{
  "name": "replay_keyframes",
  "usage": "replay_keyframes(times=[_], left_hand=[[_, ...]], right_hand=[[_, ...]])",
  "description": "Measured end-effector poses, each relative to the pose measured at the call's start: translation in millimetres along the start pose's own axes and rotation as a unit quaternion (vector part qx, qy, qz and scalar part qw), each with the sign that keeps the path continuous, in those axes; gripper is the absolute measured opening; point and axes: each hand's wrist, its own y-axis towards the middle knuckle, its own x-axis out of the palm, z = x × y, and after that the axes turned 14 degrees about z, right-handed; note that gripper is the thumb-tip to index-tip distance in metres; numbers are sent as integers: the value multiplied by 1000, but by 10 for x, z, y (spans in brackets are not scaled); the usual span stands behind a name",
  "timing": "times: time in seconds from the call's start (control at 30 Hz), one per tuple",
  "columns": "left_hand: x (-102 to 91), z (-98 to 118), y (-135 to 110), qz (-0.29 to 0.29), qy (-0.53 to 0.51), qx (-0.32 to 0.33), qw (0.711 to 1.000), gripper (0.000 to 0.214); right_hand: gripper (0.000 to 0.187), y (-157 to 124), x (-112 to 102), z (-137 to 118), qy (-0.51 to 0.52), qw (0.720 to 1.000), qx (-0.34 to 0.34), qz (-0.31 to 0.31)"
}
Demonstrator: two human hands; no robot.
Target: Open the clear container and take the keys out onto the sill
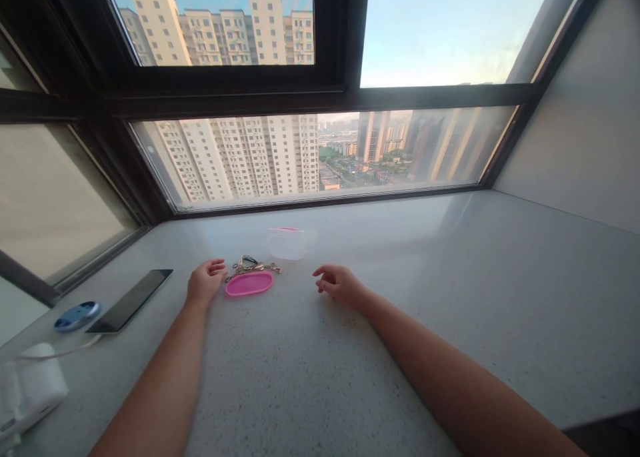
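Note:
My left hand (206, 283) rests on the pale speckled counter, fingers loosely curved and apart, with nothing in it. Just right of it lies a pink oval lid or shallow tray (249, 284). Behind that is a small heap of metal chains and cords (253, 265), whose exact pieces are too small to tell. A clear plastic box (287, 244) with a pink line along its top stands farther back. To the right, my right hand (337, 284) lies on the counter, its fingers bent and slightly apart, touching none of these items.
On the left lie a dark tablet or phone (131, 301) with a white cable, a blue round object (77, 316) and a white charger-like block (35, 387). Dark window frames (320, 203) border the counter (310, 377) at the back. A white wall (575, 123) rises at right.

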Motion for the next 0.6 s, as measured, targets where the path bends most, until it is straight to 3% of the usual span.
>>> replay_keyframes(times=[0.13, 0.23, 0.43, 0.6], left_hand=[[-80, 1, 46, -107, 4, -8, 994, 34], [-145, 63, 54, -149, 17, 1, 989, 33], [-175, 198, 89, -177, 86, 30, 980, 19], [-137, 223, 105, -172, 123, 52, 976, 19]], right_hand=[[23, 24, -32, 9, 26, 999, 33, -17], [24, 47, -50, 34, 41, 998, 48, -12], [25, 81, -82, 96, 85, 995, 55, -10], [25, 78, -94, 70, 94, 993, 64, -12]])
